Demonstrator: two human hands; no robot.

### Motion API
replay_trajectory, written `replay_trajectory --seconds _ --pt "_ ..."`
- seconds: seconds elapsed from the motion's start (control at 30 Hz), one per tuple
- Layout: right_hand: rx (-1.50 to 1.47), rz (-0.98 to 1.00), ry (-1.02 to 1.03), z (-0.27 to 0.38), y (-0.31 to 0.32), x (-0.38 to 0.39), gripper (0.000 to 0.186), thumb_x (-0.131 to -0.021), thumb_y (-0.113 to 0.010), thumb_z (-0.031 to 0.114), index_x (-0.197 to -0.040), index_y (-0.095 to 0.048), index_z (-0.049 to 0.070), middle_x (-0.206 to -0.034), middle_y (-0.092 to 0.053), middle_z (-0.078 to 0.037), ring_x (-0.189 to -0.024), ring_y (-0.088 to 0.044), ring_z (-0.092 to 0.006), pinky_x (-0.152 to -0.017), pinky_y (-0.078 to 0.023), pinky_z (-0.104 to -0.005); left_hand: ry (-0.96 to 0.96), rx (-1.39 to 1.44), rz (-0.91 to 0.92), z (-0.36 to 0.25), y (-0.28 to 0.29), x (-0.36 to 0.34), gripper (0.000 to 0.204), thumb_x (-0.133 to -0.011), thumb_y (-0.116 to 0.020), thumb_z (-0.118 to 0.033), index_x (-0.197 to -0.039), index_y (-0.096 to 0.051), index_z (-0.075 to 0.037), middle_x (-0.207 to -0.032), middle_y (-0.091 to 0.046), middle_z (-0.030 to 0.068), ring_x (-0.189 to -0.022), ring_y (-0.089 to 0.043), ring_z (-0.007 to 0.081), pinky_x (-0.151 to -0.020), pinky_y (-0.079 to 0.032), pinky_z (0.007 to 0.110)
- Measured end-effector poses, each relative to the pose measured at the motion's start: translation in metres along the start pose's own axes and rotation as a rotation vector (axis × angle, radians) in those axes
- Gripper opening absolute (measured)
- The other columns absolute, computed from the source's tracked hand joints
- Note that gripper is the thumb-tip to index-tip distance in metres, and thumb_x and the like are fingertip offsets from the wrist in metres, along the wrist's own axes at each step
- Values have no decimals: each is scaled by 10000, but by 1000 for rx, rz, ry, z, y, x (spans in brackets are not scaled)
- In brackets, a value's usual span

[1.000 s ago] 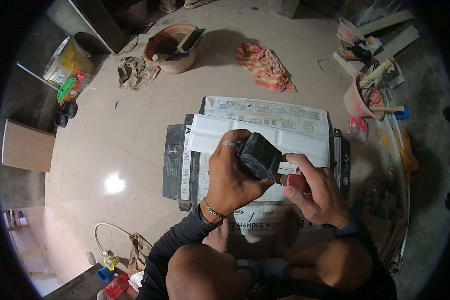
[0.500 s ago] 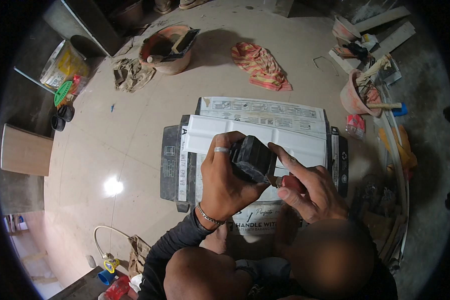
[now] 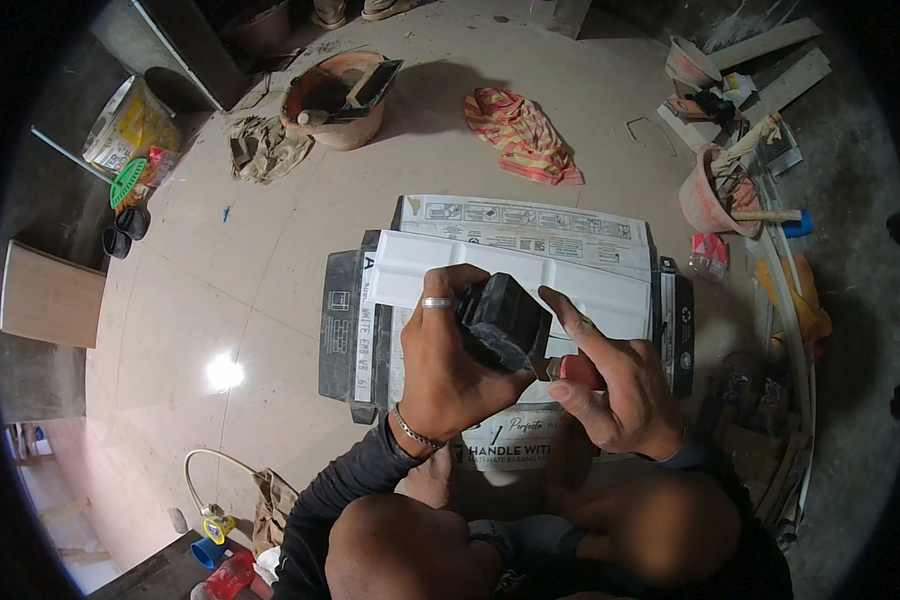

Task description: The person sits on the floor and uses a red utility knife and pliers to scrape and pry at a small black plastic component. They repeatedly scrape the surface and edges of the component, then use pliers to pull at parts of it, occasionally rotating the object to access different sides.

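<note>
My left hand (image 3: 442, 365), with a ring and a bracelet, is closed around a black blocky object (image 3: 515, 315), held up above a white panel. Its exact kind I cannot make out. Just to its right, my right hand (image 3: 625, 390) grips the red handle (image 3: 582, 371) of a small tool between thumb and curled fingers. My right index finger reaches up along the black object's side. A short metal part (image 3: 546, 369) runs from the handle to the object's lower edge. Beneath lies the white panel with raised ridges (image 3: 605, 296), on a flattened carton (image 3: 580, 226).
Beyond the carton, a striped cloth (image 3: 520, 135) lies on the tiled floor. A mortar-stained tub (image 3: 355, 130) stands far left, near a yellow-and-white bucket (image 3: 130, 130). At right, an orange bucket (image 3: 705, 200) holds tools beside long strips. A hose (image 3: 190, 465) curves at lower left.
My right hand and the red handle have shifted slightly left and down against the black object. My left hand keeps its hold, nearly still.
</note>
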State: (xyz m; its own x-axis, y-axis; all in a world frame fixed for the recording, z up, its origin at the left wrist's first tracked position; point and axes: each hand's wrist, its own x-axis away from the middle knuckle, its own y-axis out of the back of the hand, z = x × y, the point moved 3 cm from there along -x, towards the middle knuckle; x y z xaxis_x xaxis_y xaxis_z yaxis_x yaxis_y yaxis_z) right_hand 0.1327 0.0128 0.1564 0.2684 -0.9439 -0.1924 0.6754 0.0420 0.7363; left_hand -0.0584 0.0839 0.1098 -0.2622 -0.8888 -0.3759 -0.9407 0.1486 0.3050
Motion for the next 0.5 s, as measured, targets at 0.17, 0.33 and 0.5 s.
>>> replay_trajectory --seconds 0.17,0.33,0.5 --pt "49 -3 -110 -8 -3 11 808 -1010 -649 496 -1563 -491 -72 -1204 -694 -392 -1135 -712 -518 -995 -552 -503 -53 80 -43 8 -4 2 780 -552 -950 -144 -1219 -588 37 -1011 -690 169 -908 -743 306 -846 -597 367" --pt "187 -135 166 -13 -8 6 796 -1017 -643 499 -1563 -498 -62 -1007 -740 -352 -981 -762 -485 -881 -592 -484 -121 201 -58 13 -9 6 700 -545 -926 -139 -1148 -634 65 -989 -686 158 -892 -731 235 -845 -581 324" --pt "75 -107 2 -25 -14 16 756 -1028 -629 492 -1550 -525 -44 -925 -759 -306 -853 -783 -447 -783 -612 -452 -134 184 -30 17 -9 6 695 -538 -920 -142 -1136 -639 73 -961 -684 148 -857 -726 228 -826 -584 322"
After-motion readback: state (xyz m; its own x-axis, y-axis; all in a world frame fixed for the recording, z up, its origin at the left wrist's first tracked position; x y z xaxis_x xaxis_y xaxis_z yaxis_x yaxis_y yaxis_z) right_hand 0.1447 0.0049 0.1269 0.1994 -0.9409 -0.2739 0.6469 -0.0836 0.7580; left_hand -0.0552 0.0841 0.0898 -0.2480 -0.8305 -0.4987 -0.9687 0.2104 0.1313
